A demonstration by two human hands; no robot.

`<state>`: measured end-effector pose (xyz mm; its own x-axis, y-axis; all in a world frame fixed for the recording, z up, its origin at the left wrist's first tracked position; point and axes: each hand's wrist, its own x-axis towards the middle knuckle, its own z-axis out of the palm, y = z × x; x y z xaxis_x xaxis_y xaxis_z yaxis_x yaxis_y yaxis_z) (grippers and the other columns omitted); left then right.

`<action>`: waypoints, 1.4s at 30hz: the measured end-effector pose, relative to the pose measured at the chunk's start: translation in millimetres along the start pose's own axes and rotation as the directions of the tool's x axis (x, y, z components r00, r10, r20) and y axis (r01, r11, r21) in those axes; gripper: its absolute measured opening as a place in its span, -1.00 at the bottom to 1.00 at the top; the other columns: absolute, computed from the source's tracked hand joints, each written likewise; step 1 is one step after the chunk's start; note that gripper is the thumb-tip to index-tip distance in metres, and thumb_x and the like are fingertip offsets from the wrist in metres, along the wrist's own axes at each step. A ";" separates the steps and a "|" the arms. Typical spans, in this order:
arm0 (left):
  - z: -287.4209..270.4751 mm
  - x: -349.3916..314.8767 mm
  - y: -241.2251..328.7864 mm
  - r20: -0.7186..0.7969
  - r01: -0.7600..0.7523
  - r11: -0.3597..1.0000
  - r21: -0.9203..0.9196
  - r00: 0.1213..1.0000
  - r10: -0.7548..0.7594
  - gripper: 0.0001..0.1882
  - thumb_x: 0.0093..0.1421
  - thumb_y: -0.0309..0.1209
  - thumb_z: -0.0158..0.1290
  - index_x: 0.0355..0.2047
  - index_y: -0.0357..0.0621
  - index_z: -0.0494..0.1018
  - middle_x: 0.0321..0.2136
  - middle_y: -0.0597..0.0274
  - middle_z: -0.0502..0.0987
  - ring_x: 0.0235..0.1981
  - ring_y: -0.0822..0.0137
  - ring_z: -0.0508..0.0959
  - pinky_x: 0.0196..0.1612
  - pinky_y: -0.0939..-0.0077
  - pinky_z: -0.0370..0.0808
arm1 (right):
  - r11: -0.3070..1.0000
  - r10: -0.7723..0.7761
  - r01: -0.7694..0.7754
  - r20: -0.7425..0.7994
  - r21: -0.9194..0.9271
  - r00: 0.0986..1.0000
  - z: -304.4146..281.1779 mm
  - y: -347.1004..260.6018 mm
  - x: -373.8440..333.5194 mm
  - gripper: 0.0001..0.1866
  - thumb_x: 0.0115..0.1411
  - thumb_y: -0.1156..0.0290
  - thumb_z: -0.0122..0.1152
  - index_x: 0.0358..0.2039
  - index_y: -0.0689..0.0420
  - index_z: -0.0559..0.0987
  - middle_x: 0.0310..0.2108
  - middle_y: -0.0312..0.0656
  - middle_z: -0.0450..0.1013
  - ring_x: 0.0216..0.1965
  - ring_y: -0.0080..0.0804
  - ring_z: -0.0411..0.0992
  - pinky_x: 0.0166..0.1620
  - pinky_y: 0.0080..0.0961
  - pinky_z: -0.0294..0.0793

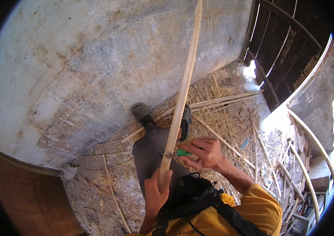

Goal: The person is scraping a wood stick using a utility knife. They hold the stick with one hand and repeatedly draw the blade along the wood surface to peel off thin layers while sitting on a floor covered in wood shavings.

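A long pale strip of split bamboo or wood (184, 86) rises from my lap past the top of the picture. My left hand (156, 191) is closed round its lower end, with the thumb along the strip. In my right hand (205, 152) is a small green-handled knife (182, 152), gripped between thumb and fingers. Its short blade lies across the strip, a little above my left hand, and seems to touch it. How deep the edge sits cannot be made out. My dark-trousered legs (151, 151) are under the strip.
Straw-like shavings (224, 128) cover much of the floor. Several long strips (224, 100) lie beyond my feet, and curved poles (306, 173) lean at the right. A stained wall (108, 59) stands ahead; a dark slatted wooden panel (281, 51) is at upper right.
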<state>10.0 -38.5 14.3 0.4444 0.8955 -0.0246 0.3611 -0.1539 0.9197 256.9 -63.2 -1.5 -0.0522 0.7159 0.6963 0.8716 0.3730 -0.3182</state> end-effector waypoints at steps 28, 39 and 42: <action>4.4 16.3 -1.9 -0.020 -0.201 0.975 0.098 0.979 0.204 -0.69 0.46 -0.24 0.26 -0.22 -0.29 0.54 -0.54 -0.03 0.55 -0.57 -0.04 0.52 -0.42 0.27 0.45 | 0.397 0.628 -0.547 0.217 0.737 0.748 32.4 7.7 7.0 -0.82 0.41 0.37 0.44 -0.11 0.20 0.75 -0.54 -0.52 0.43 -0.48 -0.78 0.24 -0.41 -0.56 0.27; 6.2 27.5 3.7 0.059 0.064 0.971 -0.231 0.997 -0.051 -0.75 0.53 -0.30 0.16 -0.21 -0.26 0.55 -0.54 0.44 0.42 -0.47 0.65 0.32 -0.44 0.56 0.26 | 0.774 0.360 -0.298 -0.002 0.559 0.933 12.1 4.2 3.9 -0.69 0.34 0.26 0.35 0.00 0.16 0.68 -0.44 -0.18 0.54 -0.50 -0.32 0.51 -0.35 -0.39 0.50; 3.5 28.1 3.8 0.082 0.073 0.942 -0.329 0.995 -0.048 -0.74 0.54 -0.29 0.15 -0.22 -0.25 0.54 -0.52 0.47 0.42 -0.47 0.65 0.31 -0.44 0.59 0.24 | 0.889 0.224 -0.219 0.035 0.402 0.974 5.8 6.2 -7.3 -0.68 0.31 0.25 0.37 0.02 0.09 0.68 -0.37 -0.18 0.59 -0.46 -0.16 0.59 -0.34 -0.29 0.58</action>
<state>26.7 -15.4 15.7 0.4919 0.8648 -0.1011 0.1027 0.0577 0.9930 259.9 -62.7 -12.3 0.1277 0.8015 0.5842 0.5901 0.4121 -0.6942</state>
